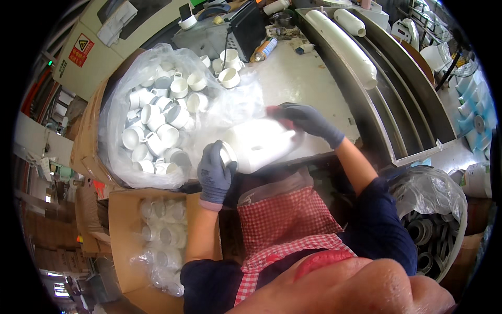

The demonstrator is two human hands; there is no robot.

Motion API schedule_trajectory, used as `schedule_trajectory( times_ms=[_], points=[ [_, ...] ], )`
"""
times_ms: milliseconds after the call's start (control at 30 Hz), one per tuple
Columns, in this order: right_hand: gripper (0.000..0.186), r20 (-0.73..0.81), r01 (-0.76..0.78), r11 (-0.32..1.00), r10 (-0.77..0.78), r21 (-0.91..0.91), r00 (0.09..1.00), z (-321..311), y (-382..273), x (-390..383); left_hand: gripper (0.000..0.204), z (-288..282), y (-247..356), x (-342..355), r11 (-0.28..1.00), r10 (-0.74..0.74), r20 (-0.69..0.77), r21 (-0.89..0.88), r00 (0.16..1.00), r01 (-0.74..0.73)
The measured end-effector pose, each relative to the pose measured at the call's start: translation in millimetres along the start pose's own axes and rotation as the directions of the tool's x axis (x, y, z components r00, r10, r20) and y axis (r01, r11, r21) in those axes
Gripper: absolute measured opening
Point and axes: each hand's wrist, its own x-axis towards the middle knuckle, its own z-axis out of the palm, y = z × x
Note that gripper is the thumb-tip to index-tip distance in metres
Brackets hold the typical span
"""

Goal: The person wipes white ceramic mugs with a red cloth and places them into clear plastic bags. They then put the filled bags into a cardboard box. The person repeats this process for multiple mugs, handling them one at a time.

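Note:
A large white cylindrical container (259, 146) lies sideways before me on the bench. My gloved left hand (214, 170) is closed on a round white piece (227, 155) at the container's left end; whether it is separate I cannot tell. My gloved right hand (308, 120) reaches over the container's right end, fingers curled on something red (274, 110), blurred and too unclear to name. Just left of the container, a clear plastic bag full of white cups (157, 118) fills a cardboard box (86, 141), with several more cups (228, 77) behind.
A cardboard box of wrapped clear pieces (123, 240) stands at lower left, a bag of dark rings (429, 240) at lower right. A metal trough (429, 131) holding white cylinders (345, 49) borders the bench (324, 73) on the right. A dark machine (204, 39) and spray can (264, 49) sit behind.

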Motion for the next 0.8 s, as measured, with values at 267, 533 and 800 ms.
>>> schedule_trajectory(
  times_ms=[267, 533, 800],
  points=[
    [0.059, 0.284, 0.38, 0.921, -0.388, 0.082, 0.877, 25, -87, 63, 0.065, 3, 0, 7, 0.944, 0.248, 0.019, 0.219, 0.969, -0.246],
    [0.065, -0.254, -0.203, 0.939, 0.276, 0.277, 0.927, 23, 27, -75, 0.038, 17, 8, -12, 0.907, -0.366, 0.019, -0.217, 0.93, 0.361],
    [0.045, -0.153, -0.462, 0.798, 0.549, 0.387, 0.822, -24, 2, -71, 0.072, -16, 55, 23, 0.981, 0.102, 0.271, -0.186, 0.957, -0.052]
  ],
)
